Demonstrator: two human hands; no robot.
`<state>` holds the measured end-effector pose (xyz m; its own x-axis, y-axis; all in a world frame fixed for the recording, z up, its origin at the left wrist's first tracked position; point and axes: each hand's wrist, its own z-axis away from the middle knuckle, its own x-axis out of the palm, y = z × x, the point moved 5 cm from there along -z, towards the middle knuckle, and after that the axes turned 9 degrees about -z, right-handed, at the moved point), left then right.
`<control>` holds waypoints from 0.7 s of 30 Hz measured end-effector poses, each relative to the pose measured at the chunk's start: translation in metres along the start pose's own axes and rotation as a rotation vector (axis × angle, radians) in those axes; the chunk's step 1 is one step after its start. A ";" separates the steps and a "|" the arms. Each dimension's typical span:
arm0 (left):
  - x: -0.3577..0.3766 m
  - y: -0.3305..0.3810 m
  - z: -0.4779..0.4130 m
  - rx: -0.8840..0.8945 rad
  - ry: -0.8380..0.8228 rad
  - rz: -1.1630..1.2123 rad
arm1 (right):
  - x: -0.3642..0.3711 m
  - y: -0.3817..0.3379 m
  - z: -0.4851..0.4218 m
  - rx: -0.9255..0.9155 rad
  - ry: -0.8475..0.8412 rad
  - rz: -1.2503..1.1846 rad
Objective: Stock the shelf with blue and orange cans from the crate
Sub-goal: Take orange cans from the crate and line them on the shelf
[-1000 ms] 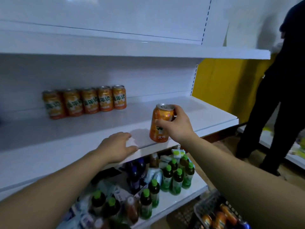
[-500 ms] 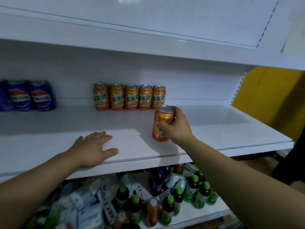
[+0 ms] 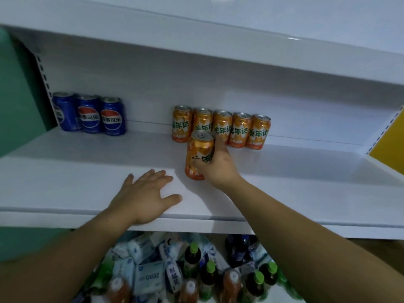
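Midway between the front edge and back wall of the smooth white shelf [image 3: 65, 182], the right hand [image 3: 220, 169] has its grip clamped round a glossy orange can [image 3: 197, 154], upright; fingers hide most of its green lettering. The left hand [image 3: 144, 193] lies flat at the front edge, grip apart. Five orange cans [image 3: 222, 127] with green Chinese characters line the back wall; three blue Pepsi cans [image 3: 89, 114] stand toward the back-left corner. Below, blurred green-capped bottles [image 3: 209, 274] and a pack [image 3: 148, 278] reading ZERO reversed.
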<state>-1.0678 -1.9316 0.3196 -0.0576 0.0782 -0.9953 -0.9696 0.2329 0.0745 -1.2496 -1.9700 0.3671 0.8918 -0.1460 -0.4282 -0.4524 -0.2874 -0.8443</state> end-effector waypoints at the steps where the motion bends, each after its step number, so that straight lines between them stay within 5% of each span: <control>1: 0.000 0.000 0.000 -0.001 0.004 0.000 | 0.006 0.000 -0.003 -0.022 0.007 0.001; 21: 0.002 -0.004 -0.002 0.003 -0.031 0.003 | 0.064 0.020 -0.083 -0.091 0.062 0.070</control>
<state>-1.0650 -1.9346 0.3172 -0.0531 0.1089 -0.9926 -0.9688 0.2354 0.0776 -1.2015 -2.0635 0.3491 0.8576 -0.2258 -0.4621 -0.5142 -0.3590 -0.7789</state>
